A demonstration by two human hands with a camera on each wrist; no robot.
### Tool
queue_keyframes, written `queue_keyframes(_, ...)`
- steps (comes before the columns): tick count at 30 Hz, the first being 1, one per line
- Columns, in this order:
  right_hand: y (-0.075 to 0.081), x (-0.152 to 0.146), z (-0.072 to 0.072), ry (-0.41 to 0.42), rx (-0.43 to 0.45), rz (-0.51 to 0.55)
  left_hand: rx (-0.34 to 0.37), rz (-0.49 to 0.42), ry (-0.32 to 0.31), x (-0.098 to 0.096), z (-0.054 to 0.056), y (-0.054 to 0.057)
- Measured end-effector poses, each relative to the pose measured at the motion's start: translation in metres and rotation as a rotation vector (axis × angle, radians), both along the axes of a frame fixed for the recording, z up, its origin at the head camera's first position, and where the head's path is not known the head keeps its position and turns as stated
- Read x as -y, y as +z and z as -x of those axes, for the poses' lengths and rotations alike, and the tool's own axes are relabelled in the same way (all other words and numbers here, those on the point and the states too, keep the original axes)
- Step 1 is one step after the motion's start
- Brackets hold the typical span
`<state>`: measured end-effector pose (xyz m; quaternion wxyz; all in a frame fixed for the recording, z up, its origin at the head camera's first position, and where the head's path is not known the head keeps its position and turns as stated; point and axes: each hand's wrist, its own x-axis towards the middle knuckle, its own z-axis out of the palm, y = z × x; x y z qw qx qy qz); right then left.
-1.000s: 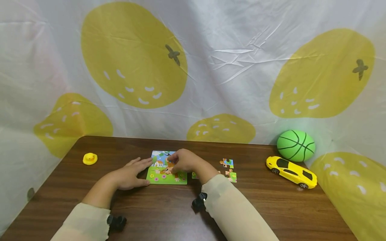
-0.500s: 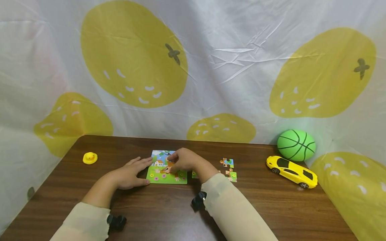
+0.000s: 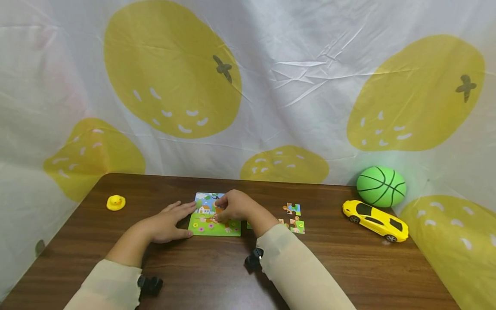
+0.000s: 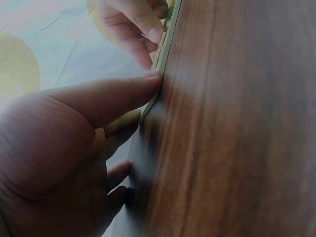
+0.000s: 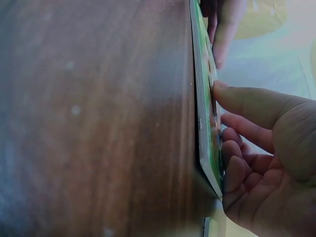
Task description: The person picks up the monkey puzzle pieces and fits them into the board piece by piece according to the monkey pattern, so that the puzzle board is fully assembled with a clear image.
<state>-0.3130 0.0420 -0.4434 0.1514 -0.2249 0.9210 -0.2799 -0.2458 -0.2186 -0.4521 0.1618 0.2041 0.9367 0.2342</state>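
Note:
A picture puzzle board (image 3: pixel 195 227), showing a house, grass and flowers, lies flat near the middle of the table. My left hand (image 3: pixel 164 224) rests at its left side, fingers extended; the thumb and a fingertip touch the edge. Over the board's right half is my right hand (image 3: pixel 238 206), thumb and index finger pinching a puzzle piece at the picture's surface. That piece is mostly hidden by the fingers. In the right wrist view, the other fingers of the right hand (image 5: pixel 266 148) are curled near the board (image 5: pixel 203 128).
Right of the board lie loose puzzle pieces (image 3: pixel 297 225), some partly behind the right wrist, and another puzzle piece (image 3: pixel 293 209) farther back. A yellow toy car (image 3: pixel 373 221) and green ball (image 3: pixel 381 187) stand at the right. A rubber duck (image 3: pixel 116 202) sits far left.
My right thumb and wrist have shifted very slightly left over the board. The left hand stays in place at the board's edge.

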Motion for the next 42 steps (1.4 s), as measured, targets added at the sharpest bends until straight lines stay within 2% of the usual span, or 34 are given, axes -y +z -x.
queue_keyframes(9,0.003,-0.01,0.001,0.015,0.021,0.056,-0.007,0.008,-0.007,0.001,-0.001,0.002)
queue_keyframes(15,0.014,-0.038,0.001,0.013,0.038,0.17,-0.012,0.007,-0.012,-0.001,-0.001,0.003)
queue_keyframes(19,0.023,-0.065,-0.003,-0.014,0.025,0.2,-0.02,0.014,-0.016,-0.001,0.0,0.001)
queue_keyframes(26,0.027,-0.123,-0.004,-0.087,-0.046,0.177,-0.009,0.014,-0.003,-0.001,0.002,-0.001)
queue_keyframes(32,0.024,-0.168,-0.003,-0.161,-0.017,0.184,-0.015,0.008,-0.004,0.0,0.001,-0.001)
queue_keyframes(42,0.011,-0.217,0.004,-0.206,-0.059,0.072,-0.013,0.007,-0.005,-0.001,-0.001,0.001)
